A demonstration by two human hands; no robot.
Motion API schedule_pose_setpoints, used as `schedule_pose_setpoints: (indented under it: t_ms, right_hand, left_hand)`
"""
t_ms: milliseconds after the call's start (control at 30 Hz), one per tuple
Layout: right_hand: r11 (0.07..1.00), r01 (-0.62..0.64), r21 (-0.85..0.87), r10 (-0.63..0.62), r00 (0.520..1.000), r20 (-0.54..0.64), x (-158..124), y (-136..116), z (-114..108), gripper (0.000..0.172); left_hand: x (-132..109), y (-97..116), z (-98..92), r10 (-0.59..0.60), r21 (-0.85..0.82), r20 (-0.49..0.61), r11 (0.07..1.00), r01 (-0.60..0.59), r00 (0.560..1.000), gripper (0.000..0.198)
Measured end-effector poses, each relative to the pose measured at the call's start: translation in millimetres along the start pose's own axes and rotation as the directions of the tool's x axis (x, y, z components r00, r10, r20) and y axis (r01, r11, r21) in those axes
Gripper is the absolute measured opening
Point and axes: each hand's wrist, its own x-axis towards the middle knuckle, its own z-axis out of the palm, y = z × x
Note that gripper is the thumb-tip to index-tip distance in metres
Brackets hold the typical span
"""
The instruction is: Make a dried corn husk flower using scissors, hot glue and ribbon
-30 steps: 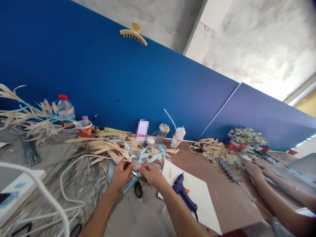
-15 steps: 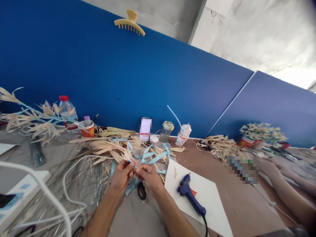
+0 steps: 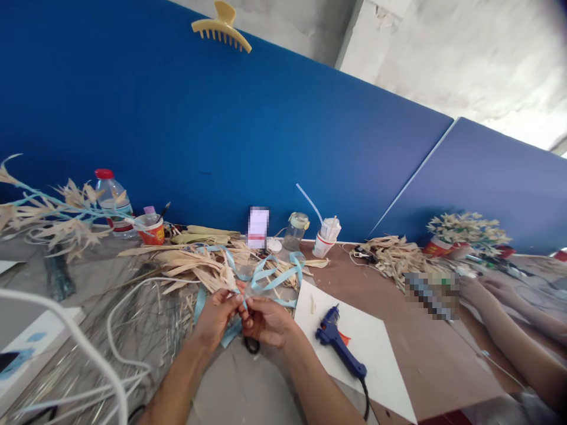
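Observation:
In the middle of the head view, my left hand [image 3: 218, 316] is closed in a pinch, gripping a pale dried-husk flower [image 3: 228, 276] by its base. My right hand [image 3: 270, 320] meets it fingertip to fingertip, pinching a light blue ribbon [image 3: 244, 302] at the flower's base. My fingers partly cover the spot where ribbon and husk meet. Loose loops of blue ribbon [image 3: 266, 278] lie just beyond my hands, over a pile of dried husks [image 3: 186, 260]. Below my right hand shows a black scissor handle [image 3: 251, 345], largely hidden.
A blue glue gun [image 3: 340, 342] rests on white paper [image 3: 385, 366] to the right. Thin wires [image 3: 146, 330] and a white cable [image 3: 66, 321] spread at left beside a power strip [image 3: 48, 354]. Cups, bottles and a phone [image 3: 257, 227] line the blue partition. Another person's arms [image 3: 500, 324] reach in at right.
My right hand has turned, its fingers now curled more under the flower's base and covering more of the scissor handle. Both hands stay together; the whole view has shifted slightly.

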Motion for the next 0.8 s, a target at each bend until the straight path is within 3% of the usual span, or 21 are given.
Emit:
schedule_pose_setpoints:
  t_ms: [267,333,400,467,533,600,633,700,767,800]
  right_hand:
    - [0.997,0.049,-0.058,-0.048,0.999,0.011,-5.8,-2.4,1.7,0.021]
    - [0.986,0.075,-0.149,-0.071,0.997,0.029,-7.3,-4.1,1.4,0.024]
    - [0.927,0.129,-0.351,-0.136,0.991,0.007,-8.9,-5.5,1.7,0.026]
    - [0.717,0.174,-0.675,-0.266,0.963,-0.035,-11.1,-6.1,3.7,0.023]
    - [0.302,0.122,-0.945,-0.420,0.907,-0.018,-13.9,-4.9,8.2,0.014]
    - [-0.114,-0.014,-0.993,-0.508,0.860,0.046,-16.4,-1.4,14.4,0.007]
    - [-0.252,-0.083,-0.964,-0.524,0.849,0.063,-17.2,0.9,17.5,0.012]
    - [-0.389,-0.180,-0.903,-0.536,0.842,0.063,-18.0,5.5,21.8,0.021]
    - [-0.395,-0.218,-0.893,-0.564,0.825,0.048,-18.3,8.1,22.2,0.022]
    - [-0.355,-0.208,-0.911,-0.583,0.812,0.041,-18.5,8.1,20.7,0.020]
  left_hand:
    - [1.8,-3.3,2.1,0.016,0.075,0.034,0.997,-0.019,0.999,0.033]
    - [3.8,-5.8,-0.2,0.037,0.112,0.034,0.993,-0.041,0.999,0.031]
    - [6.3,-9.2,-4.3,0.065,0.157,0.027,0.985,-0.069,0.998,0.029]
    - [9.1,-12.8,-8.8,0.084,0.224,0.014,0.971,-0.086,0.996,0.026]
    - [11.5,-15.8,-11.8,0.096,0.297,0.022,0.950,-0.098,0.995,0.023]
    - [13.3,-18.5,-12.3,0.102,0.359,0.039,0.927,-0.109,0.994,0.020]
    - [13.8,-19.7,-11.7,0.104,0.378,0.041,0.919,-0.112,0.994,0.020]
    - [14.1,-22.0,-9.8,0.112,0.384,0.033,0.916,-0.116,0.993,0.020]
    - [13.7,-23.1,-8.4,0.103,0.348,0.004,0.932,-0.098,0.995,0.022]
    - [13.1,-22.9,-8.1,0.092,0.318,-0.017,0.945,-0.081,0.996,0.023]
